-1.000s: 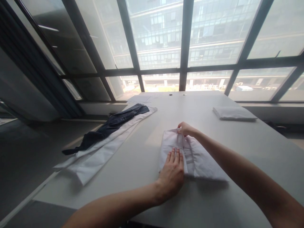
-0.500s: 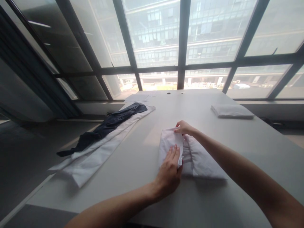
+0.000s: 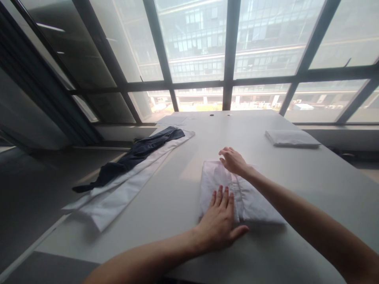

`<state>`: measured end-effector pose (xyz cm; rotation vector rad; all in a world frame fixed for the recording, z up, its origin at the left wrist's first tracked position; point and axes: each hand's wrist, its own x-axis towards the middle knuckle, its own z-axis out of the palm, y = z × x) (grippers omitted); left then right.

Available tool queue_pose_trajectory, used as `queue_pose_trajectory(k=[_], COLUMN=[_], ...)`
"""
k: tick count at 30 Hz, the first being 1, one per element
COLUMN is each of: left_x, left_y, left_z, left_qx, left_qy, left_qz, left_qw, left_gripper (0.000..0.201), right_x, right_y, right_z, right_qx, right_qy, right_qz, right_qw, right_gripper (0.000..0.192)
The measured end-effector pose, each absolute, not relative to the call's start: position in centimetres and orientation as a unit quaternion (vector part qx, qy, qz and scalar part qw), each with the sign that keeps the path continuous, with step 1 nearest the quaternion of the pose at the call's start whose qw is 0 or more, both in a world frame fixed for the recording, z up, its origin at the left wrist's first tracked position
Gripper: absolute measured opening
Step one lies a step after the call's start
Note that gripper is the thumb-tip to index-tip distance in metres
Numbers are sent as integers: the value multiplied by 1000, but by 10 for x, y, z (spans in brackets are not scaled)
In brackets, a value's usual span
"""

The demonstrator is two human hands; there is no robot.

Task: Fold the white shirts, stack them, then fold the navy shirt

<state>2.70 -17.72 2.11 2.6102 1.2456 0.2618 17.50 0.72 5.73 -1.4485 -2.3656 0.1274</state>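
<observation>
A folded white garment lies on the white table in front of me, with a seam or fold line running down its middle. My left hand rests flat on its near left part, fingers stretched out and thumb pointing right. Over the far edge of the garment is my right hand, fingers loosely bent and thumb apart from them. I see nothing held in it; whether it touches the cloth I cannot tell.
On the table, long white cloth pieces and a dark navy garment hang over the left edge. A folded white cloth lies at the far right. Paper sheets lie at the far left corner, before large windows.
The left flap of the white garment, pinched by my right hand before, now lies flat. My right hand has let go, and my left hand has moved slightly right with fingers spread.
</observation>
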Motion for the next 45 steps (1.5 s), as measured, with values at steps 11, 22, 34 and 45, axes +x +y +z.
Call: queue_pose_trajectory(k=[11, 22, 34, 45], left_x=[-42, -39, -37, -36], left_y=[-38, -27, -31, -21], left_z=[31, 1, 4, 2], left_qx=[914, 906, 911, 899], left_qy=[375, 406, 401, 428], left_qz=[133, 78, 77, 60], left_qw=[75, 88, 66, 66], left_gripper=[44, 59, 52, 57], right_x=[168, 203, 144, 130], right_y=[-157, -158, -192, -191], right_z=[49, 1, 18, -1], right_qx=[-347, -292, -314, -303], right_qy=[-916, -951, -930, -922], right_qz=[77, 19, 7, 213], right_qw=[187, 101, 192, 114], right_gripper=[37, 73, 80, 94])
